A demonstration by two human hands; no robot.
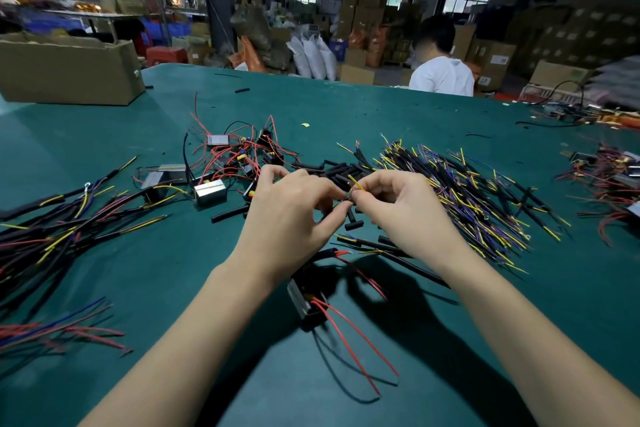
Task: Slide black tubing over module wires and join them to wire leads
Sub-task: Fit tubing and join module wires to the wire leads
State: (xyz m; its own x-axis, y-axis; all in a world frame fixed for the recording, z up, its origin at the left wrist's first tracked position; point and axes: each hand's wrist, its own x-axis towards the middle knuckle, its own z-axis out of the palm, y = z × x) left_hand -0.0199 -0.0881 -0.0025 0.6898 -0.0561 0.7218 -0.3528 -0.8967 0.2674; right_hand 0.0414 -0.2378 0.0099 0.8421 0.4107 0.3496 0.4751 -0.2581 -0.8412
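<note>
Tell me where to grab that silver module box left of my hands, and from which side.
Grip the silver module box across its short metal sides, coming from above. It seems to lie flat on the green table, top bare, with red wires trailing from its far end, so steer clear of that end.

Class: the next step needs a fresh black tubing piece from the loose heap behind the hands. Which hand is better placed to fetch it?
Left, probably: the right hand pinches the yellow wire, while the left hand lies beside the tubing heap.

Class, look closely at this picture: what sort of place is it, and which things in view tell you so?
Probably a small factory or warehouse assembly workshop. A green work table holds heaps of wire leads and small modules, and stacked cartons fill the background.
</note>
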